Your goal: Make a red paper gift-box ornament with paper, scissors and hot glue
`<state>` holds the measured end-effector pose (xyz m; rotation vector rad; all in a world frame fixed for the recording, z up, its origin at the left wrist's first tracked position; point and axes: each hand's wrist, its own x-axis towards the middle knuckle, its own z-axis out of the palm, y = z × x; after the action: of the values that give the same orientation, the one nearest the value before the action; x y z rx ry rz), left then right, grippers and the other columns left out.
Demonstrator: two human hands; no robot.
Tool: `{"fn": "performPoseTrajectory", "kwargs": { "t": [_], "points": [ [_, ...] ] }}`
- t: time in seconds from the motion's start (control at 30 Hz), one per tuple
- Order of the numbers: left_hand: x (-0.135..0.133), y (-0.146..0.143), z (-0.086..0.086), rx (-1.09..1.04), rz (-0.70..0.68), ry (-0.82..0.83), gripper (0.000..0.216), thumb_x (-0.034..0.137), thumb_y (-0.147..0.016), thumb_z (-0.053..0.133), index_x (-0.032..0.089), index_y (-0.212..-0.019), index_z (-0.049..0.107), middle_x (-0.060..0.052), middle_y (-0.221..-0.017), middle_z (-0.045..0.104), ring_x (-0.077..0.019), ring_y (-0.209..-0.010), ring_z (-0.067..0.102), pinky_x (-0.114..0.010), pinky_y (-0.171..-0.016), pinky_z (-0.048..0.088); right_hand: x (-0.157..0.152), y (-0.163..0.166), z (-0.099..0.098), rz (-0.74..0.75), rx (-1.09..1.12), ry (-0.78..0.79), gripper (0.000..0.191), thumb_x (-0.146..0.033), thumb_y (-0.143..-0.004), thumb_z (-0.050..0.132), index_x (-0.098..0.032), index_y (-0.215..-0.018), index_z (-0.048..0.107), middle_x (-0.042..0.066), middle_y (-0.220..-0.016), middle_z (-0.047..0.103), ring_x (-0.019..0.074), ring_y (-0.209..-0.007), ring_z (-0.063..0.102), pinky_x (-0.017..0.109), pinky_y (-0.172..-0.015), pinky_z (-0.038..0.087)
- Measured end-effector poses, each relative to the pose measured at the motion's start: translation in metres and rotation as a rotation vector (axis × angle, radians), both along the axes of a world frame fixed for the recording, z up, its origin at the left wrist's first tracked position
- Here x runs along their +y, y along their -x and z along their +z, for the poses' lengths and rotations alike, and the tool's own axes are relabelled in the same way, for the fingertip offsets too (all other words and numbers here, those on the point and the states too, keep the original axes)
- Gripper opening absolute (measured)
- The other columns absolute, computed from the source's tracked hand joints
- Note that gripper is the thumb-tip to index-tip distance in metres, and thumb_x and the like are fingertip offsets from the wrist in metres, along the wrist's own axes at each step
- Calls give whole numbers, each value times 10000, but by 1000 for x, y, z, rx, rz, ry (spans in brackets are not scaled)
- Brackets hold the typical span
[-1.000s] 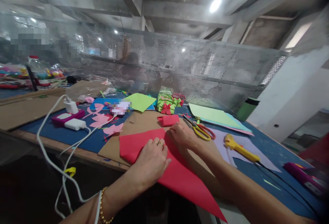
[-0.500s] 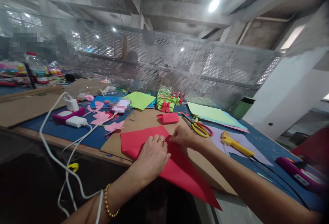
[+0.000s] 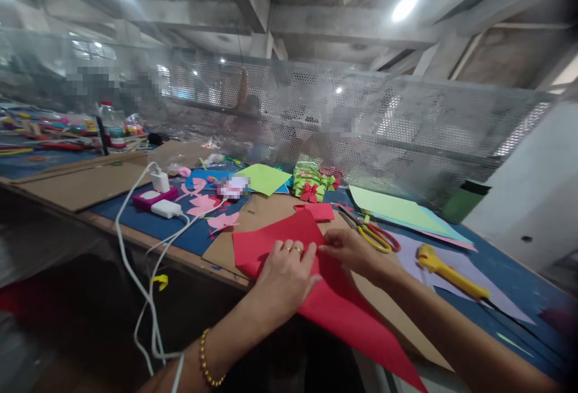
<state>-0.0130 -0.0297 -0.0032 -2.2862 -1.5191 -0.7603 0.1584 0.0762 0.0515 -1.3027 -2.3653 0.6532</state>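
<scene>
A large sheet of red paper (image 3: 356, 318) lies over the brown cardboard (image 3: 264, 207), its near corner hanging past the table edge. My left hand (image 3: 286, 278), with rings on it, rests flat on the sheet with fingers stretched. Just right of it, my right hand (image 3: 350, 251) pinches the paper near its fold or edge; the fingertips are partly hidden. Behind the sheet sits a small folded red paper piece (image 3: 323, 212). Scissors with yellow and red handles (image 3: 379, 241) lie close beyond my right hand.
A yellow glue gun (image 3: 454, 274) lies on lilac paper (image 3: 501, 290) at the right. Pale green sheets (image 3: 392, 206), green-and-red bow crafts (image 3: 309, 183) and a green cup (image 3: 465, 201) stand behind. White cables (image 3: 129, 242) run off a purple power strip (image 3: 147, 199); pink paper cutouts (image 3: 223, 221) lie nearby.
The view has swung left, so everything sits further right in the picture. Both hands stay on the red sheet, the right one still pinching it.
</scene>
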Motion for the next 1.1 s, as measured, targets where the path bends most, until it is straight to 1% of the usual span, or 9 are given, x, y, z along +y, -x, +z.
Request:
{"fn": "performPoseTrajectory", "kwargs": {
  "t": [0.13,0.23,0.3,0.37,0.43,0.53,0.73,0.97,1.1],
  "points": [
    [-23,24,-6,-317,144,-250,437,333,-998,488,183,-1408,511,-179,-1276,556,-330,-1203,513,-545,-1051,358,-7,-24,2,-8,127,-55,373,-520,-776,636,-203,-624,510,-51,-585,445,118,-560,413,248,-516,324],
    [-35,48,-12,-749,264,-326,496,376,-976,523,190,-1434,474,-192,-1360,500,-335,-1271,492,-518,-1073,388,-21,-41,5,-69,321,-53,446,-571,-765,671,-213,-597,465,-53,-578,436,118,-551,405,247,-507,332],
    [-39,57,-11,-1124,132,-146,593,448,-970,523,203,-1491,376,-183,-1369,530,-316,-1214,572,-471,-983,492,-36,-48,8,-95,448,-7,443,-570,-742,714,-214,-608,488,-42,-589,478,130,-565,443,254,-522,375],
    [-41,56,-4,-1395,-145,108,678,499,-949,548,204,-1516,322,-180,-1364,573,-316,-1203,604,-443,-946,532,-52,-50,11,-97,533,53,397,-554,-738,737,-213,-652,553,-15,-643,559,158,-618,518,280,-576,447],
    [-44,48,8,-1537,-409,315,714,497,-897,635,199,-1492,375,-174,-1362,598,-322,-1205,609,-427,-948,540,-67,-50,12,-90,593,84,360,-535,-743,747,-213,-685,598,11,-700,614,189,-680,571,310,-630,493],
    [-46,30,22,-1723,-517,446,612,407,-830,743,178,-1362,544,-149,-1297,661,-304,-1148,649,-403,-944,548,-83,-54,9,-105,626,43,351,-525,-748,753,-213,-666,617,14,-693,605,192,-688,568,312,-634,499],
    [-48,15,21,-1811,-322,506,417,335,-738,833,110,-1067,712,-123,-1002,773,-245,-825,733,-341,-734,598,-96,-73,-5,-130,679,130,366,-560,-737,758,-218,-688,637,29,-713,638,215,-715,606,336,-672,523],
    [-49,16,19,-1803,-358,609,318,316,-705,858,104,-912,742,-95,-830,773,-194,-684,708,-306,-686,584,-112,-82,-6,-175,768,322,389,-563,-678,806,-215,-675,632,52,-758,704,226,-729,650,330,-687,529],
    [-48,23,26,-1699,-357,704,300,354,-670,873,117,-812,758,-81,-749,751,-185,-653,684,-296,-655,576,-113,-86,-1,-175,792,336,393,-541,-652,834,-194,-697,656,49,-773,710,201,-737,643,310,-705,521]
  ]
}}
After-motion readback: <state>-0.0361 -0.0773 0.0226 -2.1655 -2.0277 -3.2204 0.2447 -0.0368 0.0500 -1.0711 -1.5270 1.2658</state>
